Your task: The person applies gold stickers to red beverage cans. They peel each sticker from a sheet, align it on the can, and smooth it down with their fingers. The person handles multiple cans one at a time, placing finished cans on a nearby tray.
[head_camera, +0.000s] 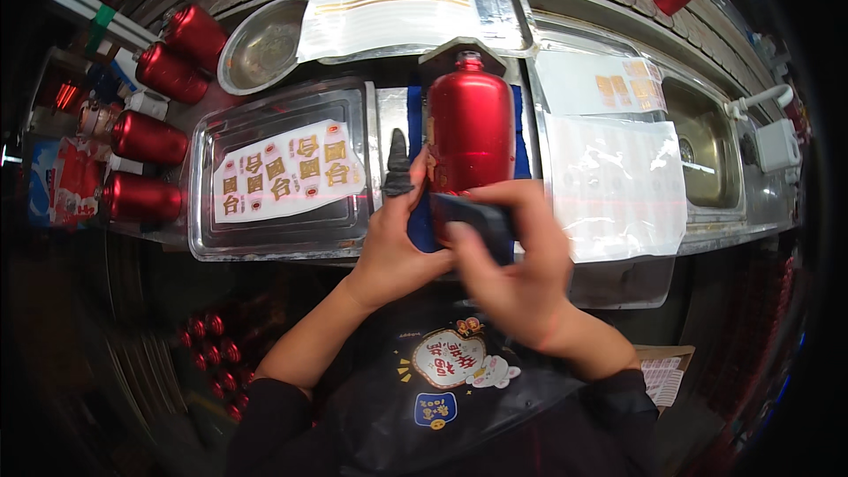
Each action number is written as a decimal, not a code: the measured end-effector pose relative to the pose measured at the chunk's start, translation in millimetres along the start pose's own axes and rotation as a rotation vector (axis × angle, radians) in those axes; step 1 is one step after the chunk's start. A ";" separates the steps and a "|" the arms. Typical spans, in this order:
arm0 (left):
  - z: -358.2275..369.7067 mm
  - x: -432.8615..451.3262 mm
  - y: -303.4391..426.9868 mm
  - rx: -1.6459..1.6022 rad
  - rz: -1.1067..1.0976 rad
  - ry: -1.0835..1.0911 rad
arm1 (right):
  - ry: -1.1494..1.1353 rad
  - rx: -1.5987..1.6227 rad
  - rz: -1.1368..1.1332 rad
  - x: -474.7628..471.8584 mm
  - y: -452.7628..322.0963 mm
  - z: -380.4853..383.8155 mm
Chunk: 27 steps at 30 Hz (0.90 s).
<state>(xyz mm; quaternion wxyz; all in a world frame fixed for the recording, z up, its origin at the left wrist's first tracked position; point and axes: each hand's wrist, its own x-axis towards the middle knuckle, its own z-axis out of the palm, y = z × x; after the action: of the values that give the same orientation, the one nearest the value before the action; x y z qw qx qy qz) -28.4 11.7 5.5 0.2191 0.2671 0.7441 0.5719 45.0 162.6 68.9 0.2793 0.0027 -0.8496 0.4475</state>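
A glossy red bottle (472, 119) lies on its side on a blue cloth (521, 139), its neck pointing away from me. Gold decal pieces show along its left side. My left hand (401, 232) holds the bottle from the left near its base, and a black finger cover (397, 165) sits on one finger. In my right hand (523, 258) is a dark, flat pad or scraper (487, 222), blurred, over the bottle's lower part. The base is hidden behind the hands and this tool.
On the left, a metal tray (281, 245) bears a sheet of gold decals (285, 175); several red bottles (149, 136) stand beyond. A metal bowl (262, 46) and another decal sheet (391, 16) lie at the back. To the right are white backing sheets (616, 185) and a sink (712, 172).
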 end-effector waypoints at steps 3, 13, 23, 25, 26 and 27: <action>4.0 0.2 -6.0 0.049 -0.050 0.062 | -0.193 -0.356 -0.015 10.2 -3.2 27.6; 9.3 -6.2 -2.3 0.256 0.180 0.117 | 0.224 0.228 0.352 -35.9 36.3 -24.6; 28.1 -32.8 -3.4 0.484 0.350 0.320 | 0.133 0.204 0.465 -28.6 61.4 -32.6; 34.1 -35.0 -8.0 0.468 0.382 0.365 | 0.212 0.206 0.390 -25.4 61.5 -35.1; 33.7 -36.4 -6.9 0.471 0.364 0.391 | 0.195 -0.047 0.131 -25.6 63.6 -31.1; 34.6 -38.2 -4.9 0.475 0.356 0.410 | 0.138 -0.105 0.070 -27.7 49.9 -31.2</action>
<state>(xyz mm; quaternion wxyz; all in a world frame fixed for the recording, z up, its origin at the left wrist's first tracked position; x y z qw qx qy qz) 21.8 11.4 -7.1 -0.1059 0.3158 0.8264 0.4540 70.4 209.5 31.6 0.3212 -0.0726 -0.8502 0.4107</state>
